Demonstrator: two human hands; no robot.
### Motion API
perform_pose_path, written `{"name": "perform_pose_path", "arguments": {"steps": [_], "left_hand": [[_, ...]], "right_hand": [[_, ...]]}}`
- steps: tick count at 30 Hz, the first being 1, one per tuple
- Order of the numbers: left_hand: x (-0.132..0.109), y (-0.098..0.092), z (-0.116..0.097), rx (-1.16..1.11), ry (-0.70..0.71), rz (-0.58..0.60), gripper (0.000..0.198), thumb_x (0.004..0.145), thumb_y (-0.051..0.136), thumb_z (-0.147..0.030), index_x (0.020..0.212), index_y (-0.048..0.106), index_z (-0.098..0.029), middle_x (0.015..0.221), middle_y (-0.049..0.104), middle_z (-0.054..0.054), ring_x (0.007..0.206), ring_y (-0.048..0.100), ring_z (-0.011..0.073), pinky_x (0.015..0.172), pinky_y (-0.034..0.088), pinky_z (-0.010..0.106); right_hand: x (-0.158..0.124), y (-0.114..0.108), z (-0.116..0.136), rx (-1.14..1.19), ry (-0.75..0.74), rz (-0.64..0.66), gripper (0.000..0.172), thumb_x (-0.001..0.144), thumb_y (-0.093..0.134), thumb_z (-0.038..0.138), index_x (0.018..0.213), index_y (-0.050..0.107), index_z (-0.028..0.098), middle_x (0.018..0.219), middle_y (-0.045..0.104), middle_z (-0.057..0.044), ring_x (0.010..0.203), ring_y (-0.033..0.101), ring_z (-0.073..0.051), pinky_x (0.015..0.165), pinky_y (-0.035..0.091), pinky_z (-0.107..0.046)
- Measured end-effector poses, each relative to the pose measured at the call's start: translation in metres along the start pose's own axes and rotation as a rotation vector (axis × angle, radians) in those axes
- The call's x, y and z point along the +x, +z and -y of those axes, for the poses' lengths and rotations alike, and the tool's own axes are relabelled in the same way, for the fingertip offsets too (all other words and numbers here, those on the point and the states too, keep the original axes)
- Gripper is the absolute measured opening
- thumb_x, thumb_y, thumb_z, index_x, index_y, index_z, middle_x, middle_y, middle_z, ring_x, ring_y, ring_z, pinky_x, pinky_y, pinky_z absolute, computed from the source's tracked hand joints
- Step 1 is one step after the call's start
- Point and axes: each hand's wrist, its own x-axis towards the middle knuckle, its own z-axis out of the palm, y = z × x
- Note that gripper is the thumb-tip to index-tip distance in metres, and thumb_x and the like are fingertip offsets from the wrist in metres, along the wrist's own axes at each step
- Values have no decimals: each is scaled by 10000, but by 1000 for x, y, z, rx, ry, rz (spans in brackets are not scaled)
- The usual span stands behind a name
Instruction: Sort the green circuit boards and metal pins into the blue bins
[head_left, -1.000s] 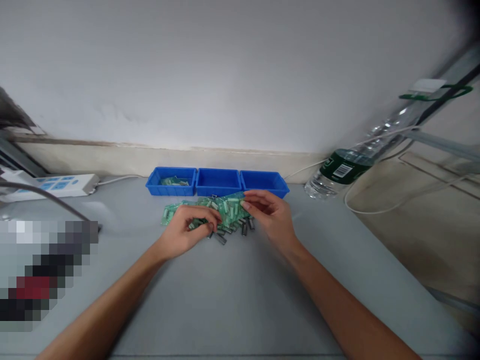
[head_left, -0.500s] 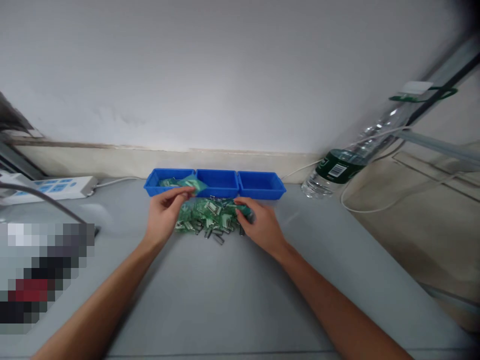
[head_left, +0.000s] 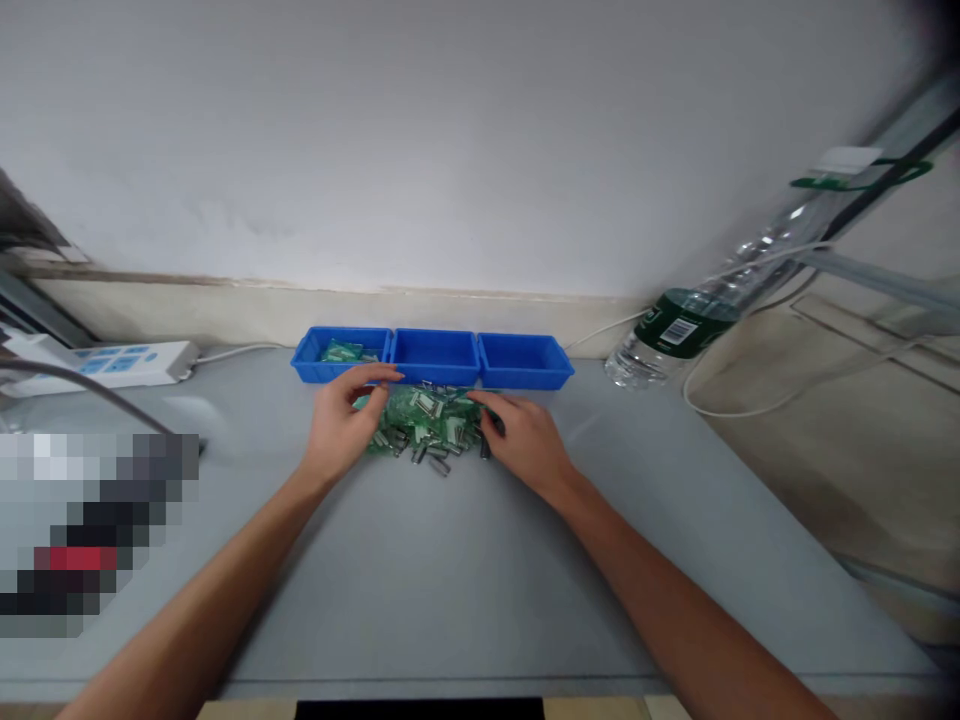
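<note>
A heap of green plastic packets (head_left: 427,410) lies on the grey tabletop (head_left: 450,580), toward its back edge and about midway between its left and right edges. Small dark metal pieces (head_left: 439,465) lie along the heap's front side. The left hand (head_left: 334,425) is at the heap's left end, thumb and forefinger apart with green showing between them. The right hand (head_left: 531,440) is at the right end, fingers bent toward the heap; I cannot tell whether its grip is clamped on anything.

Just behind the heap, three blue bins stand in a row along the back edge: the left bin (head_left: 319,373), holding more green packets (head_left: 343,352), the middle bin (head_left: 435,370) and the right bin (head_left: 525,378). A white power strip (head_left: 139,368) lies near the tabletop's back left corner; a green-labelled water bottle (head_left: 679,328) stands by the back right corner.
</note>
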Motion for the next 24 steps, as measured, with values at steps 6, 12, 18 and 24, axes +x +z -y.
{"name": "perform_pose_path", "arguments": {"steps": [6, 12, 18, 24], "left_hand": [[-7, 5, -7, 101, 138, 91, 228, 872, 577, -271, 913, 795, -220, 1097, 784, 71, 1086, 709, 264, 951, 557, 390], [-10, 3, -14, 68, 188, 260, 235, 877, 606, -275, 978, 814, -230, 1116, 787, 78, 1074, 725, 275, 980, 571, 410], [-18, 3, -21, -20, 116, 545, 281, 926, 620, -295, 1120, 820, -251, 1175, 782, 89, 1112, 726, 287, 864, 627, 379], [-21, 4, -23, -61, 74, 517, 248, 932, 628, -310, 1004, 845, -213, 1005, 810, 106, 929, 761, 265, 731, 623, 346]], "right_hand": [[1, -2, -1, 132, 12, -142, 295, 931, 562, 154, 1104, 778, 254, 1074, 799, -74, 961, 758, -282, 865, 597, -445], [6, -14, 10, 597, 162, -383, 143, 908, 686, 312, 999, 776, 249, 988, 789, -57, 881, 750, -231, 832, 625, -409], [10, -15, 13, 1001, 294, -312, 228, 750, 851, 363, 935, 776, 251, 939, 780, -36, 875, 744, -214, 807, 635, -383], [9, -13, 18, 1060, 285, -222, 243, 746, 856, 374, 936, 766, 252, 943, 779, -33, 891, 742, -204, 808, 638, -371]]}}
